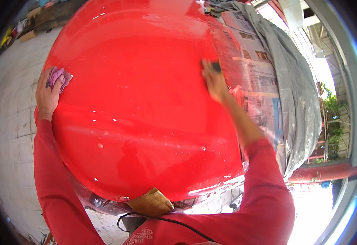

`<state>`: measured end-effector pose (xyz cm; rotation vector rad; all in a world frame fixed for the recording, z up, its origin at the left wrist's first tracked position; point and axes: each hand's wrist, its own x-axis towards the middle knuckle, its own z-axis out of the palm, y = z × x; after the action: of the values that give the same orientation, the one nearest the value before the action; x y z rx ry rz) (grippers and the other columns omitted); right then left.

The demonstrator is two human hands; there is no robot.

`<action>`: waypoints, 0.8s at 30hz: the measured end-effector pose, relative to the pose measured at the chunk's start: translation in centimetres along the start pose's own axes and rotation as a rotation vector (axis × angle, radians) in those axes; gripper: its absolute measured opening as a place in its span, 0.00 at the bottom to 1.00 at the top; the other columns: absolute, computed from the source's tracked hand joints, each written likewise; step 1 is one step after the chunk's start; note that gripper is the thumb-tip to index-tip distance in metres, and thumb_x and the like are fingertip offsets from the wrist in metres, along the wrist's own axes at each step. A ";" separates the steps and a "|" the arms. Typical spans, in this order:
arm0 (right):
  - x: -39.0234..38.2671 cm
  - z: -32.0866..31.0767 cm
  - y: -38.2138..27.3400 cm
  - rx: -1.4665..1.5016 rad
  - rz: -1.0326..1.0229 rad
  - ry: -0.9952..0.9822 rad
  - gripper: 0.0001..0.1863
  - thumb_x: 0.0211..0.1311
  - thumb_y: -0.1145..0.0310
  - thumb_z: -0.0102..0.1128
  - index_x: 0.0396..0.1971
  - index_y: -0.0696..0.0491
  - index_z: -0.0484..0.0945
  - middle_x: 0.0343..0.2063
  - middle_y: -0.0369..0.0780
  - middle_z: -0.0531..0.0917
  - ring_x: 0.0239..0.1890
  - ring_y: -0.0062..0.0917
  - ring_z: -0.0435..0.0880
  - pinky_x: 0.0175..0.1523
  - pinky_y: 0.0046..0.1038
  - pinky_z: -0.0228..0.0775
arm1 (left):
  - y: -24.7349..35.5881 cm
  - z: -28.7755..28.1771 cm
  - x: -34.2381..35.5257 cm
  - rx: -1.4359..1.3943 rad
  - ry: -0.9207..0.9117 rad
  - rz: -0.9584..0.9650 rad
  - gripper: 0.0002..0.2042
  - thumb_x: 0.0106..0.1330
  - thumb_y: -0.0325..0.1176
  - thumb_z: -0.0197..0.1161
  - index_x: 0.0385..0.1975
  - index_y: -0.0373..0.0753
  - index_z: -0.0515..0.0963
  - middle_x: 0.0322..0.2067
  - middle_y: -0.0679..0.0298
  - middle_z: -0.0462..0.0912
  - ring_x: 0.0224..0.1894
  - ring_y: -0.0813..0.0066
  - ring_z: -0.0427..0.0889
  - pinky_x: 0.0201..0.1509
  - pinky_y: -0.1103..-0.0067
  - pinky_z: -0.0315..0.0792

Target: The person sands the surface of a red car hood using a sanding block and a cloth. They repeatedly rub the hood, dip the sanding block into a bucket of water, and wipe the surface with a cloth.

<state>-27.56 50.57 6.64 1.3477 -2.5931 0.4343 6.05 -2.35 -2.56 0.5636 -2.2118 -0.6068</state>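
A glossy, wet red car hood (137, 85) fills the middle of the view, with water drops scattered over it. At its left edge my left hand (46, 98) is closed around a crumpled purple cloth (56, 76). My right hand (214, 83) reaches to the hood's right side and is slightly blurred. Its fingers are closed on a small dark block (216, 66) with a yellowish edge, pressed against the red surface. A folded brown sheet (152, 202) lies at the hood's near edge, close to my body.
Taped newspaper (260, 77) and clear plastic cover the area right of the hood, with a grey cover (299, 94) beyond. A black cable (162, 218) crosses my front. Pale floor tiles (13, 110) run along the left. Cardboard and other items lie at the far left.
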 end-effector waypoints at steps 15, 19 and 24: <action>6.7 -0.9 5.6 -0.227 0.291 -0.027 0.29 0.83 0.57 0.43 0.72 0.62 0.67 0.64 0.62 0.75 0.66 0.57 0.75 0.71 0.49 0.67 | 0.7 1.2 0.3 -0.177 -0.088 -0.073 0.21 0.72 0.41 0.66 0.60 0.37 0.78 0.58 0.55 0.82 0.62 0.55 0.79 0.69 0.70 0.70; -5.0 -2.4 -1.4 -0.322 0.059 0.012 0.34 0.83 0.57 0.44 0.75 0.67 0.57 0.71 0.66 0.65 0.72 0.60 0.67 0.76 0.48 0.62 | -2.3 0.0 0.0 -0.051 -0.054 -0.072 0.23 0.73 0.44 0.65 0.62 0.37 0.77 0.61 0.55 0.81 0.65 0.55 0.77 0.71 0.70 0.67; -22.4 -7.4 -8.8 -0.151 0.349 -0.075 0.34 0.83 0.58 0.44 0.78 0.65 0.54 0.74 0.61 0.63 0.76 0.57 0.63 0.77 0.46 0.61 | -2.6 1.3 0.2 -0.024 -0.055 -0.068 0.25 0.73 0.47 0.64 0.63 0.38 0.77 0.63 0.54 0.80 0.67 0.54 0.75 0.73 0.68 0.66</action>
<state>-7.29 65.48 8.49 0.8816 -2.8643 0.2325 5.41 -4.21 -4.74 0.6182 -2.2411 -0.6908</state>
